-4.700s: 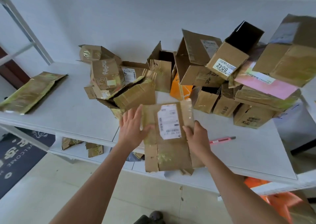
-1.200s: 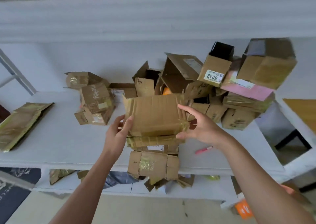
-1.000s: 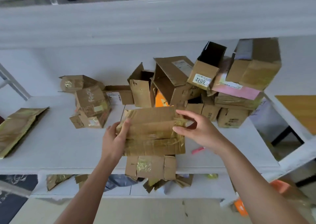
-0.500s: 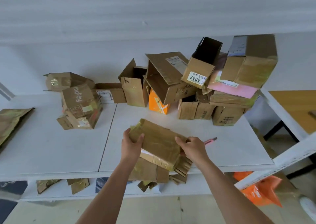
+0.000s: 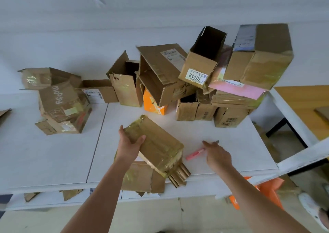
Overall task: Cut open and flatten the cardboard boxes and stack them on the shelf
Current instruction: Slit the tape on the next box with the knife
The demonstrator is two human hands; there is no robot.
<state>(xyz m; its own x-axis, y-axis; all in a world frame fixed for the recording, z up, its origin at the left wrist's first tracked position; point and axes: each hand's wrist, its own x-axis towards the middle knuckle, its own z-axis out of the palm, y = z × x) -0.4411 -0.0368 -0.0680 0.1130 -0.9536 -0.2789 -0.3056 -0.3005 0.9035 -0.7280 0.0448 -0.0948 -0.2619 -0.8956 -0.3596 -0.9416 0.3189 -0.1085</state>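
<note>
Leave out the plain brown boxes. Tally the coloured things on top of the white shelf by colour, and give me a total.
Orange: 1, the orange box
Pink: 2, the pink box and the pink cutter
Total: 3

Both arms are bare from the bottom edge of the view up to the wrist, with no sleeve, watch, ring or glove on the left hand (image 5: 130,144) or the right hand (image 5: 218,157).
</note>
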